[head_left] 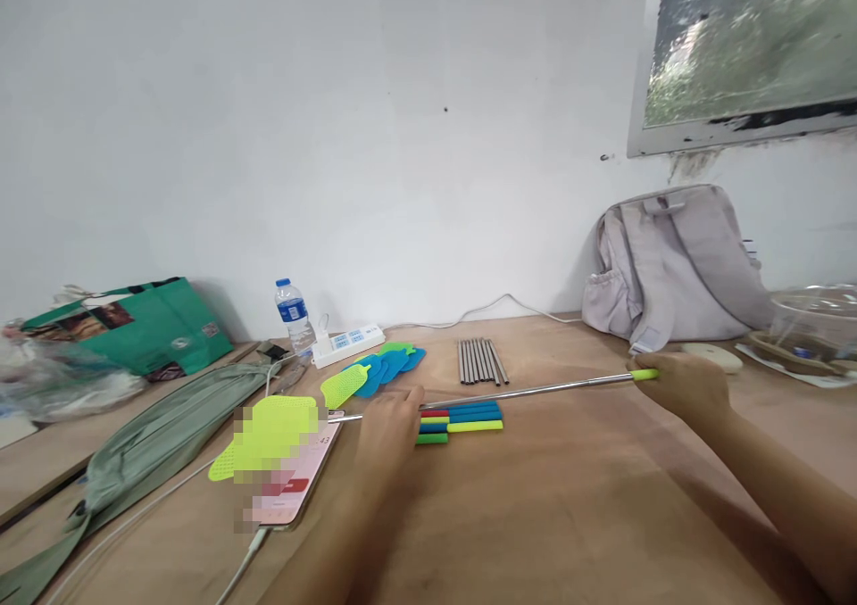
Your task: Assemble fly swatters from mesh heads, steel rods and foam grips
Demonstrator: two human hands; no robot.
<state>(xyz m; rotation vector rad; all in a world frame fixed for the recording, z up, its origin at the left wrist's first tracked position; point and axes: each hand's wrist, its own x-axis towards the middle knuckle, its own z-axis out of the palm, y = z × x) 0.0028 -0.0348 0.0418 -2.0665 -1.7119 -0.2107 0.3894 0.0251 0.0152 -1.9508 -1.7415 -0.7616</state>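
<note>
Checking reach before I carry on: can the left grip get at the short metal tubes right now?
Probably not while occupied: the left grip holds the long metal rod, which crosses in front of the short metal tubes. Freed, it looks close enough, with nothing covering them.

Over my remote feed I'm seeing a bare left hand and a bare right hand; the bare forearms are tapering toward slender wrists, and blur is softening their outlines.
</note>
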